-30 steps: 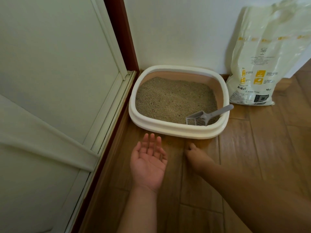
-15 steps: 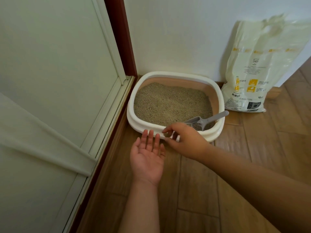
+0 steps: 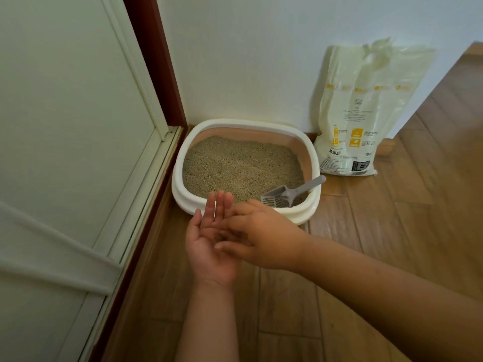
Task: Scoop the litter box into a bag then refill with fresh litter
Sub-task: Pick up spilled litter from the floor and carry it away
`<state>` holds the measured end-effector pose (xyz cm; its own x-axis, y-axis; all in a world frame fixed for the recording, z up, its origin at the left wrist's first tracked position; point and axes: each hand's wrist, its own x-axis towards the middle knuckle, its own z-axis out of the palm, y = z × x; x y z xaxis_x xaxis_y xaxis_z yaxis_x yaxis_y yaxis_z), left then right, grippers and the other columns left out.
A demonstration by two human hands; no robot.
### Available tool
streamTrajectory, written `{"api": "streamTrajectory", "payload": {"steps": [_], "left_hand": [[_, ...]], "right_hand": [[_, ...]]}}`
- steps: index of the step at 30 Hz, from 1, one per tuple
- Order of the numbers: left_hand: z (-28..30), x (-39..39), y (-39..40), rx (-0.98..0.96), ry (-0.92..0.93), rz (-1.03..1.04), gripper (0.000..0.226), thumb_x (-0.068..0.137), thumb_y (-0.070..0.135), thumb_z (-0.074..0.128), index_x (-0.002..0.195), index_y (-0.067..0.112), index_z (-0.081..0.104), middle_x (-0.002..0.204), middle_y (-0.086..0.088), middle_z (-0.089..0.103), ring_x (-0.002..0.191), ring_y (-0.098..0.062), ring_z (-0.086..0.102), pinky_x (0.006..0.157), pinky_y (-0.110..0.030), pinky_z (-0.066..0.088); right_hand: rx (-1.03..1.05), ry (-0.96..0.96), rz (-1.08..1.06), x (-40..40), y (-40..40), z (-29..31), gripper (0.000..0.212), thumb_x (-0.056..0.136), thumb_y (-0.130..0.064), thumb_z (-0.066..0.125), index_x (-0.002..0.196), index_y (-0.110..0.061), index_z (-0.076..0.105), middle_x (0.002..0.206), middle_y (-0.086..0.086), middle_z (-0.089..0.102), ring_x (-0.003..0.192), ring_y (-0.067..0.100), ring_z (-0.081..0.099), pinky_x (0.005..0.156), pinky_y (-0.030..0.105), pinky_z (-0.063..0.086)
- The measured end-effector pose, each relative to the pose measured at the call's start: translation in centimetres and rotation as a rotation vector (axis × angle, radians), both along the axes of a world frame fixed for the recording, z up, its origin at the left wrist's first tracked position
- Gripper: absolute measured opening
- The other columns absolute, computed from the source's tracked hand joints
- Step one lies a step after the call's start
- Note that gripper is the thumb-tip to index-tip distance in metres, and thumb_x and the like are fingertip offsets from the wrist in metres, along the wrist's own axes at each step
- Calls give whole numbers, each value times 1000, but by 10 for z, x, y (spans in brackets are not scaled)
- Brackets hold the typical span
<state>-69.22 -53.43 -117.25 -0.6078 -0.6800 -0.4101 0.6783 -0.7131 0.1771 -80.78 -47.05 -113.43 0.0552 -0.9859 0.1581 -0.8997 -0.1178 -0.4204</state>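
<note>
The cream litter box (image 3: 183,199) stands in the corner, filled with tan litter (image 3: 240,165). A grey scoop (image 3: 290,193) lies in its near right corner, handle resting on the rim. The pale litter bag (image 3: 366,108) leans on the wall to the right. In front of the box my left hand (image 3: 206,246) is held flat, palm up. My right hand (image 3: 264,236) lies across that palm with bent fingers, and its thumb and fingers pinch a small dark litter clump (image 3: 222,237) just above the palm.
A white sliding door (image 3: 65,152) and its dark red frame (image 3: 154,61) run along the left. A white wall stands behind the box. Wooden floor (image 3: 392,231) spreads to the right and toward me.
My right hand lifted from the floor, pinched a small clump by the box's front rim, then brought it over my left palm. The view has shifted a little.
</note>
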Motion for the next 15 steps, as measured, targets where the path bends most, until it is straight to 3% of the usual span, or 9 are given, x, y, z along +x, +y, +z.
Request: {"api": "streamTrajectory", "payload": {"steps": [2, 4, 6, 7, 10, 11, 15], "left_hand": [[-2, 2, -3, 2, 5, 42, 47, 98, 30, 50, 137, 8, 63, 147, -12, 60, 131, -22, 63, 111, -39, 49], [-4, 6, -6, 19, 7, 108, 46, 98, 27, 50, 137, 5, 62, 149, -12, 58, 131, -24, 62, 115, -42, 45], [-3, 9, -7, 41, 40, 163, 42, 103, 27, 47, 133, 3, 65, 146, -13, 60, 128, -26, 65, 107, -39, 53], [-2, 11, -8, 41, 49, 179, 42, 105, 28, 45, 132, 3, 66, 144, -14, 62, 126, -27, 66, 102, -37, 56], [2, 14, -8, 25, 46, 187, 43, 107, 30, 42, 134, 5, 64, 142, -13, 64, 124, -27, 67, 95, -37, 60], [2, 14, -8, 22, 46, 178, 43, 107, 30, 42, 135, 5, 63, 142, -13, 64, 125, -27, 67, 95, -37, 60], [0, 14, -8, 37, 39, 149, 42, 106, 29, 44, 134, 4, 64, 142, -13, 64, 128, -28, 65, 99, -38, 57]], "right_hand": [[-30, -214, -43, 2, -2, 6, 30, 95, -46, 64, 114, -26, 74, 100, -7, 64, 94, 9, 57, 85, 24, 47], [10, -623, -201, 7, -7, 14, 22, 98, -39, 63, 107, -22, 75, 93, -3, 68, 84, 8, 62, 76, 25, 51], [91, -987, -391, 11, -15, 13, 23, 101, -36, 59, 103, -18, 74, 87, 0, 70, 74, 8, 61, 67, 26, 50], [138, -1035, -467, 11, -20, 8, 23, 102, -36, 57, 102, -19, 72, 87, 0, 70, 72, 9, 61, 67, 27, 50], [280, -813, -558, 5, -29, -15, 19, 100, -37, 56, 101, -22, 68, 89, 0, 70, 73, 11, 59, 74, 38, 52], [334, -708, -553, 2, -29, -24, 20, 101, -36, 56, 103, -21, 68, 89, -1, 69, 75, 12, 59, 75, 35, 50], [486, -324, -453, -9, -24, -65, 32, 99, -41, 56, 117, -18, 67, 115, 6, 67, 105, 24, 63, 91, 36, 51]]}}
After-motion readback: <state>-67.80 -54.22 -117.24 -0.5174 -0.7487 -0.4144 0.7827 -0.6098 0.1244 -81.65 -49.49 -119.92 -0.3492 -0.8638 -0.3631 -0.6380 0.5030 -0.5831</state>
